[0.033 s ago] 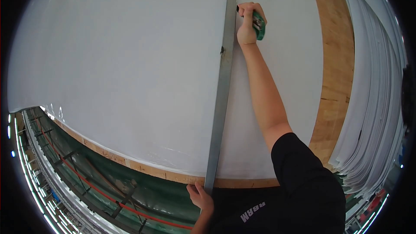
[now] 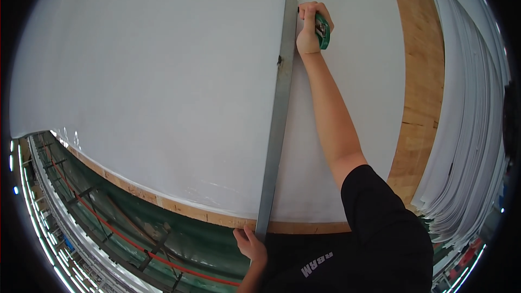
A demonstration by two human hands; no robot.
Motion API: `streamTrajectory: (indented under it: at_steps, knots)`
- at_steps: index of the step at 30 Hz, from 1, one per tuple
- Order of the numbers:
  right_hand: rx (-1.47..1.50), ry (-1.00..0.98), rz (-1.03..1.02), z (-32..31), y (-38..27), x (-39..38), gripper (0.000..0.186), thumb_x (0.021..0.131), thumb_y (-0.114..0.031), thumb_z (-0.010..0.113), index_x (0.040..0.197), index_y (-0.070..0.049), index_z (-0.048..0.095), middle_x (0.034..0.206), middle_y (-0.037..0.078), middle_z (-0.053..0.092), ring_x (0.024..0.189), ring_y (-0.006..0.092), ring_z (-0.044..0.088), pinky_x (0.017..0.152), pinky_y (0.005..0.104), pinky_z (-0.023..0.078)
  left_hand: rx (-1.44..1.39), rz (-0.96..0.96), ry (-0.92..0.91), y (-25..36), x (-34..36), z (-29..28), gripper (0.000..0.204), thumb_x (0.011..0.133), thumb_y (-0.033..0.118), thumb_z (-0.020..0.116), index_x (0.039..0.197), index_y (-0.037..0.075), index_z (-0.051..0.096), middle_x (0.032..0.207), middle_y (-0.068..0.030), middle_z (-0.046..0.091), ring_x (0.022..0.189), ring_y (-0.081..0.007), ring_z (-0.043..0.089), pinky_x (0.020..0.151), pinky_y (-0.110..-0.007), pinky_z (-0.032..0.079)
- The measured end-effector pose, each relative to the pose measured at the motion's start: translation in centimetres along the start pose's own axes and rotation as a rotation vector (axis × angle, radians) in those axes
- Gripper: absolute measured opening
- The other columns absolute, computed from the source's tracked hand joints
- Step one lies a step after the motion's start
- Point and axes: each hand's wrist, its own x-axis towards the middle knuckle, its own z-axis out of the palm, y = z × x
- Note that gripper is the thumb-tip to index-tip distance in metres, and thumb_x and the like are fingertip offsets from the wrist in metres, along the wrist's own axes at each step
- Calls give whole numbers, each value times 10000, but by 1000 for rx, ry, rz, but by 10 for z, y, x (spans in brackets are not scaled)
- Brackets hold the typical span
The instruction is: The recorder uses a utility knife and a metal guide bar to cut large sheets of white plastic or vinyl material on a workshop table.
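A long grey metal straightedge [image 2: 275, 125] runs from near to far across a glossy white sheet [image 2: 163, 87]. In the far part, my right hand [image 2: 312, 24] is wrapped round a green-handled cutter [image 2: 323, 31] just right of the straightedge. A small dark tip pokes out toward the bar's edge; the blade itself is hidden. At the near end of the straightedge, my left hand [image 2: 253, 248] holds it by the table edge, thumb and finger at the wood. Part of that grip is hidden. A small dark fitting [image 2: 279, 61] sits on the straightedge.
A bare wooden board [image 2: 420, 97] shows right of the sheet, beside a thick stack of white sheets [image 2: 467, 108]. Along the near side runs a wooden edge [image 2: 184, 210]. Below it are green sheeting [image 2: 201, 244] and an orange-red hose or pipe [image 2: 116, 234].
Both hands keep their places on the cutter and straightedge. The whole view has shifted very slightly.
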Motion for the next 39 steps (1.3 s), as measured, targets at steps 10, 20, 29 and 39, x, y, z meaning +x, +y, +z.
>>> streamTrajectory:
  at_steps: [10, 20, 29, 39]
  knots:
    - [6, 25, 11, 4, -28, -30, 315, 944, -203, 486, 684, -45, 404, 642, 30, 482, 631, 127, 416, 729, 304, 424, 14, -39, -40, 1, 1, -7, 378, 934, 361, 461, 890, -12, 503, 759, -144, 597, 695, -282, 586, 637, -379, 434]
    - [174, 58, 102, -13, -67, -72, 337, 956, -229, 436, 678, -54, 361, 638, 41, 432, 645, 141, 374, 741, 340, 393, 73, -62, -30, 2, -4, -12, 427, 908, 442, 465, 920, 18, 516, 789, -136, 629, 733, -320, 616, 640, -416, 448]
    - [161, 73, 130, -31, -158, -180, 333, 954, -213, 421, 672, -61, 330, 648, 40, 401, 635, 133, 341, 654, 294, 330, 65, -65, -57, 3, -5, -16, 451, 909, 463, 445, 919, 19, 523, 809, -140, 631, 761, -324, 612, 671, -422, 447]
    - [166, -53, 261, -68, -277, -294, 320, 944, -202, 433, 683, -51, 326, 661, 52, 393, 623, 148, 338, 727, 336, 375, 72, -37, -62, -7, -8, -15, 511, 888, 529, 434, 957, 29, 512, 807, -133, 637, 766, -333, 619, 674, -447, 457]
